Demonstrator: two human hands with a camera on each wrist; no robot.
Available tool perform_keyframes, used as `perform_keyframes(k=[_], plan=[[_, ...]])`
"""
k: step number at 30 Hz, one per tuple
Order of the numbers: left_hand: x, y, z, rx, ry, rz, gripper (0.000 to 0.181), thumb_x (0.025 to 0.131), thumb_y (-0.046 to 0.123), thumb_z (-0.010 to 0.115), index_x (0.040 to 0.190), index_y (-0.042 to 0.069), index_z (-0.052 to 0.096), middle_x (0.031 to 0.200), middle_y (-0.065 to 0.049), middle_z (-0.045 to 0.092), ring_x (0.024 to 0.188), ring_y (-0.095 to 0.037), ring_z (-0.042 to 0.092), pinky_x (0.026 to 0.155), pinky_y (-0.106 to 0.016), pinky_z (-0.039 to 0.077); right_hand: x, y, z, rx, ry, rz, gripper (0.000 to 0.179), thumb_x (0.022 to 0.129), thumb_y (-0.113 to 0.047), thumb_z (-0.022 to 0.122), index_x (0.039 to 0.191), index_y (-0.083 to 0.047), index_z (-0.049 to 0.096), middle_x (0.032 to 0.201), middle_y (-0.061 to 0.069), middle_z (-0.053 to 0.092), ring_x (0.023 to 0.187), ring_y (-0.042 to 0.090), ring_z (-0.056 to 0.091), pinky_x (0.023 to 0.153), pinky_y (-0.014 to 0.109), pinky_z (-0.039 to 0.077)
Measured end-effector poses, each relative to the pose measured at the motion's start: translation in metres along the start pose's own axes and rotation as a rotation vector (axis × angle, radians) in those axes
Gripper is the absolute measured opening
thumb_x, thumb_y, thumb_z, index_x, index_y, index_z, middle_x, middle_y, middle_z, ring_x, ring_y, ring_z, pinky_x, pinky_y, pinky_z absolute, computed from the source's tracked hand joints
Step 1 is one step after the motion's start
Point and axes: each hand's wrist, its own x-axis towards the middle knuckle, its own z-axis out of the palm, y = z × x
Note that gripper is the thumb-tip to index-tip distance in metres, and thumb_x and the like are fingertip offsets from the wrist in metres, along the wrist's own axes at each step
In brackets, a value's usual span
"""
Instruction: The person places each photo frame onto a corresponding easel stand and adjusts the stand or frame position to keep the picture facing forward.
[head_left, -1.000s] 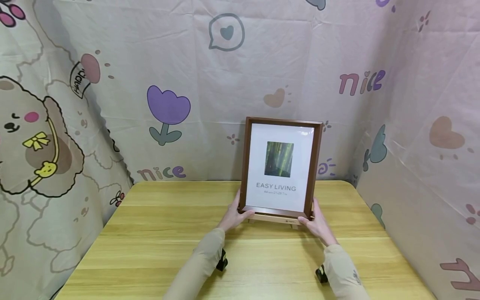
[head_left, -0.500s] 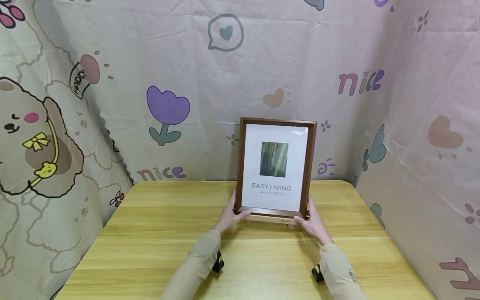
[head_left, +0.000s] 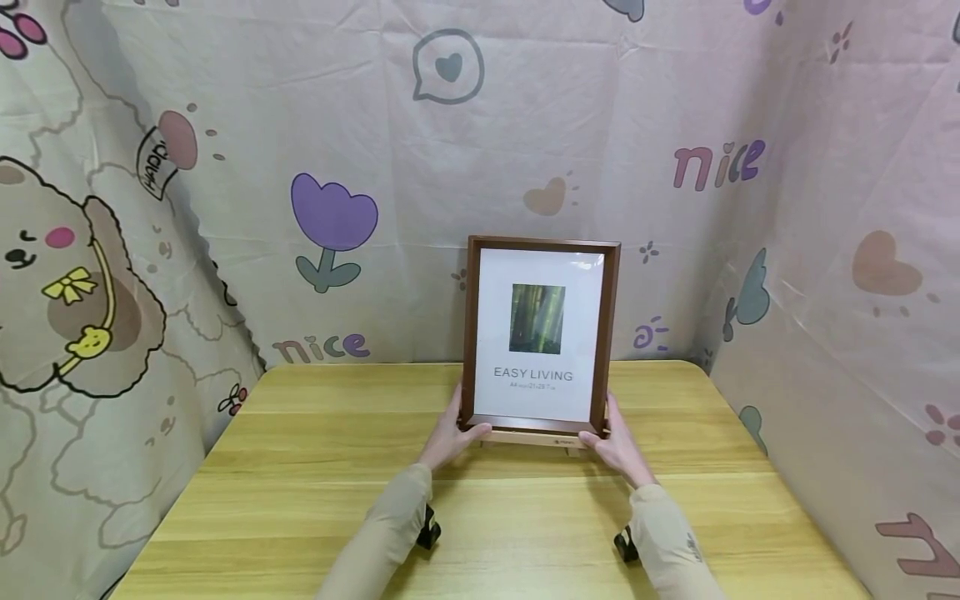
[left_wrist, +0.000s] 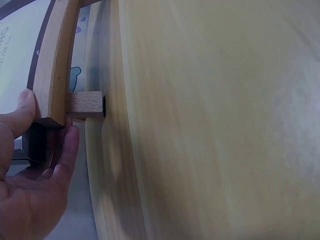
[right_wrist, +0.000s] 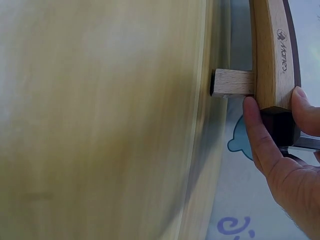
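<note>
A brown picture frame point(head_left: 540, 333) with a white "EASY LIVING" print stands nearly upright on a small light-wood easel, whose front ledge point(head_left: 525, 437) runs under its bottom edge. My left hand point(head_left: 447, 435) grips the lower left corner. In the left wrist view its thumb point(left_wrist: 25, 107) lies on the front and the fingers reach behind the ledge, beside a short easel leg point(left_wrist: 86, 104). At the lower right corner my right hand point(head_left: 615, 442) holds on likewise, index finger point(right_wrist: 261, 135) near the other leg point(right_wrist: 233, 82). The easel's back is hidden.
The wooden table point(head_left: 337, 450) spreads below, its back edge just behind the frame. Printed cloth point(head_left: 420, 167) hangs behind and at both sides. A black wrist camera point(head_left: 429, 528) sits under the left sleeve, and another point(head_left: 626, 543) under the right.
Both hands and the picture frame with its easel have shifted steadily a little to the left. The frame now faces more squarely forward, and the grip looks the same.
</note>
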Motion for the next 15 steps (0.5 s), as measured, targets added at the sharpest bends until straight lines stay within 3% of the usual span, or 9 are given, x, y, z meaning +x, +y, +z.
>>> perform_keyframes(k=[15], plan=[[-0.006,-0.0045,-0.0092,0.064,0.031,-0.009,0.104,0.09,0.027,0.076,0.16,-0.002,0.005,0.165,-0.03,0.015,0.149,-0.051,0.025,0.123,-0.063,0.024,0.0032,-0.0042,0.0085,-0.021,-0.005,-0.006,0.096,0.091,-0.002,0.068,0.162,-0.006,0.003,0.151,0.039,0.036,0.131,0.054,0.051,0.115,0.067,0.034]])
